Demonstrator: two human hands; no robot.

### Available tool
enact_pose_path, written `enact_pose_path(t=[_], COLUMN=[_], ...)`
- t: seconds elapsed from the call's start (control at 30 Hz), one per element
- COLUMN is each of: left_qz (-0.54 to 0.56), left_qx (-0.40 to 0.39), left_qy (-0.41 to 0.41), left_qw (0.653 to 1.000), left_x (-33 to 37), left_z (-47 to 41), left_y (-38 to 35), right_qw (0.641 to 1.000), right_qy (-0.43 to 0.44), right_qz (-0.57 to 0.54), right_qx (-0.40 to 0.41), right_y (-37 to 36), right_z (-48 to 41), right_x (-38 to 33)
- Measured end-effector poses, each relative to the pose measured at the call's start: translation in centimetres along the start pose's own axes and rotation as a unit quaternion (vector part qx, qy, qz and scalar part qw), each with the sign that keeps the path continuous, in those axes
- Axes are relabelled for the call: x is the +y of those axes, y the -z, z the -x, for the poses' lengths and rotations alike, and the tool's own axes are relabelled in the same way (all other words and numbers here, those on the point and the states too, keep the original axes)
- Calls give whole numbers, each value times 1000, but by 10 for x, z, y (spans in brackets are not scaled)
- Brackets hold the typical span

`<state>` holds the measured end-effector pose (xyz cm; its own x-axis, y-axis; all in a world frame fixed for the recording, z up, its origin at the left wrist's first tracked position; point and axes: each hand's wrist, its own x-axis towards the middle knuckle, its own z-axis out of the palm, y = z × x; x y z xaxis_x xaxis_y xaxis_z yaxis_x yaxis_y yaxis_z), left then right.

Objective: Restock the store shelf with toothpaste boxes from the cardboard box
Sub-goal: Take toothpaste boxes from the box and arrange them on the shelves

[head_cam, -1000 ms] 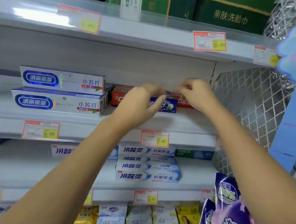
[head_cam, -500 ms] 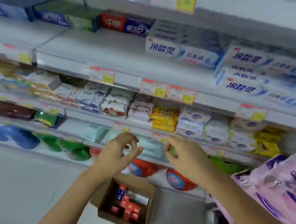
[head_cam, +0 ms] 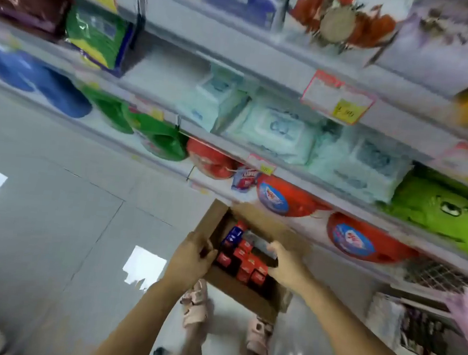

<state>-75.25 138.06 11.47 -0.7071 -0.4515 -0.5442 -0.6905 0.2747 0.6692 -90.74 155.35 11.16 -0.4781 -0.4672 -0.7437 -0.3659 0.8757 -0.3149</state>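
Fingers of both hands curl down into the cardboard box (head_cam: 239,298) on the floor: the left hand (head_cam: 192,259) at its near-left rim, the right hand (head_cam: 283,260) over the upright toothpaste boxes (head_cam: 243,259). Motion blur hides whether either pinches anything. This looks like the pick-up step; next, each hand must close on 1 box and lift it clear.

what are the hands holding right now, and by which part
Cannot be told. Both hands are down in the cardboard box, left hand and right hand either side of the toothpaste boxes, but blur hides any grip.
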Motion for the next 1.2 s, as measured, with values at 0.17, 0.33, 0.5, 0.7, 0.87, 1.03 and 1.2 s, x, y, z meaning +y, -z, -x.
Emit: enact_pose_path(t=[0.17, 0.33, 0.5, 0.7, 0.87, 1.03, 1.2], left_qz=[-93, -220, -170, -116, -122, -118, -43], left_qx=[2, 24, 3, 3, -14, -23, 1], left_qy=[-5, -93, -70, -34, -2, 82, 106], left_qw=[996, 971, 983, 993, 992, 989, 993], left_x=[-80, -150, -185, -203, -198, -176, -118], left_z=[-49, -89, -108, -121, -120, -114, -79], left_y=[-56, -90, -105, -117, -121, -115, -97], right_qw=[998, 994, 989, 981, 984, 992, 996], right_qy=[-37, -41, -41, -52, -47, -51, -65], right_qz=[53, 103, 133, 179, 173, 114, 37], right_qx=[9, -12, -45, -47, -12, 3, 40], right_y=[-67, -127, -170, -203, -194, -164, -112], right_z=[-87, -161, -211, -237, -243, -222, -161], right_x=[27, 37, 43, 52, 47, 38, 23])
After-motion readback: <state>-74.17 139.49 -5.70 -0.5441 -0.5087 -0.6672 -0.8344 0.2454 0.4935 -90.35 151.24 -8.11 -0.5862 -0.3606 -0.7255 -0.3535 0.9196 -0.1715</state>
